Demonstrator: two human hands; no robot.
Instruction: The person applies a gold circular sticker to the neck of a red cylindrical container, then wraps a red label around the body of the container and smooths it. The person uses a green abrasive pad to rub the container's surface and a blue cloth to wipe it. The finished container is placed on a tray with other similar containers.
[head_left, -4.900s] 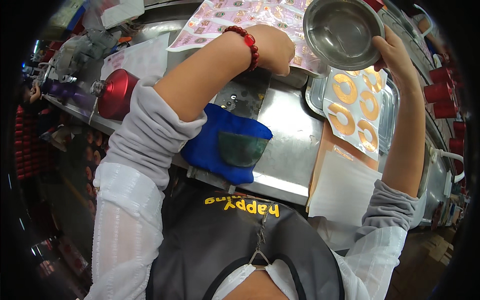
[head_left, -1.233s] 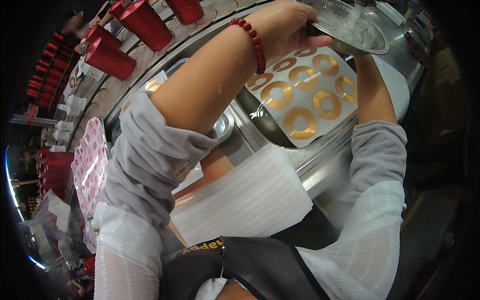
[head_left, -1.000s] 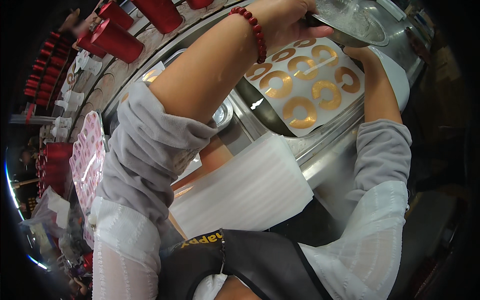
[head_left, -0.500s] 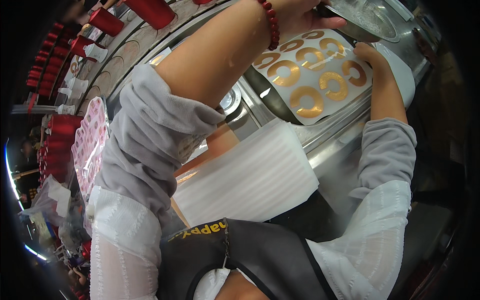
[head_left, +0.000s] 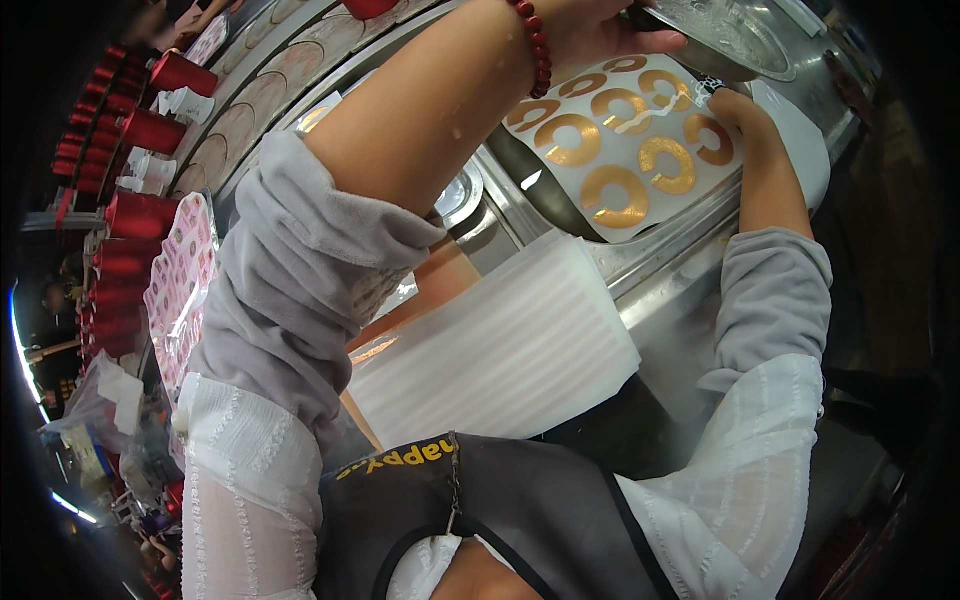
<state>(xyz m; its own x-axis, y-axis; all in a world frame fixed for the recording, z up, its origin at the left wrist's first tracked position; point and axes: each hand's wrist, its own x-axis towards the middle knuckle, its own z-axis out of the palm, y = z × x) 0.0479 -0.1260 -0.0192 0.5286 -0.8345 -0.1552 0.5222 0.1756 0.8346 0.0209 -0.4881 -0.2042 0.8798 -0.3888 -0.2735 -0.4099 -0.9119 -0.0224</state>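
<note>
My left hand (head_left: 622, 40) reaches to the top edge, thumb out along the side of a shiny metal bowl (head_left: 725, 62). Its fingers are partly cut off, but they seem closed on the rim. The bowl tilts and has something clear and wet inside. Below it lies a pale sheet (head_left: 640, 205) of gold C-shaped stickers (head_left: 667, 165), in a shallow metal tray. My right hand (head_left: 738, 108) is at the sheet's far right edge, fingertips pinched beside a small black-and-white patterned bit that I cannot make out.
A stack of white sheets (head_left: 500, 345) lies nearest my body. Left of my arm runs a track with circular outlines (head_left: 262, 95), red cylinders (head_left: 155, 130) and white fittings (head_left: 150, 172). A pink patterned sheet (head_left: 183, 270) stands below it. A metal rim (head_left: 690, 265) borders the tray.
Red cylinders along the left track have shifted, and the large one near the top has left its place. My hands have barely moved; the patterned bit shows more clearly by my right fingertips.
</note>
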